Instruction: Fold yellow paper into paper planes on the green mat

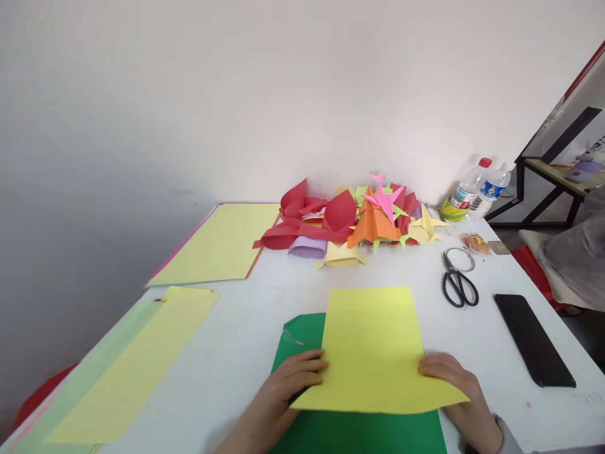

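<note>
A yellow sheet of paper [373, 347] lies over a green sheet [302, 337] at the near side of the table, its near corners spreading outward and its near edge slightly curved. My left hand [295, 381] grips the yellow paper's left edge, fingertips on top and the thumb hidden beneath. On the opposite edge, my right hand [456, 384] is closed on the same paper, fingers curled over it. Part of the green sheet shows at the left and below the yellow one.
Folded paper pieces [340, 217] are heaped by the wall. A sheet stack [217, 243] and paper strips [132, 366] lie left. Scissors [456, 284], a tape roll [459, 259], a black phone [534, 340] and bottles [466, 192] are right. A person's grey sleeve [576, 252] shows beyond.
</note>
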`<state>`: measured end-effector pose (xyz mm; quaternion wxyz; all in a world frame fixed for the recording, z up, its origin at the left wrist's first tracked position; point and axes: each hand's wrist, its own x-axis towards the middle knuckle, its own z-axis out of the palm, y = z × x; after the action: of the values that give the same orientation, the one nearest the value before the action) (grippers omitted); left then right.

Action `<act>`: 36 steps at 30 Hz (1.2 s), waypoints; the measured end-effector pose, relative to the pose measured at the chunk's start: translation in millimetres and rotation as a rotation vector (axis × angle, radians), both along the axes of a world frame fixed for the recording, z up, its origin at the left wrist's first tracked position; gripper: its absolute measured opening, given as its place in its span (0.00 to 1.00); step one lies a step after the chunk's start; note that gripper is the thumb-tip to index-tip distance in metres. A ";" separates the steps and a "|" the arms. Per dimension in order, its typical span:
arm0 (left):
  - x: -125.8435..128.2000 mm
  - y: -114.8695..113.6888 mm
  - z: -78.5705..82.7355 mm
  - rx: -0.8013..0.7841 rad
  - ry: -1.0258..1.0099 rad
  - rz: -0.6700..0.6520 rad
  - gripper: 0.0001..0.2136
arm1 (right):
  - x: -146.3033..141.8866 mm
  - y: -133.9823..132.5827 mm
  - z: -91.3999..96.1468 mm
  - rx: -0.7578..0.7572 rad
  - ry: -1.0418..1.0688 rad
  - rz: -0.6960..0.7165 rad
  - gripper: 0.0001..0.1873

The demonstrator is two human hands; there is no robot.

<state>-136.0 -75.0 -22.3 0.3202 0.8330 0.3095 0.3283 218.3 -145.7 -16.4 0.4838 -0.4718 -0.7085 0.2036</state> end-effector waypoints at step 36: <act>67.6 -16.8 0.1 0.109 0.303 0.647 0.18 | -28.5 31.0 -8.0 -0.310 -0.546 -0.644 0.23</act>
<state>-68.4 -91.8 -22.2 0.1054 0.7469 0.5832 0.3016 189.8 -114.7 -24.5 0.2413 -0.7715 -0.5884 0.0146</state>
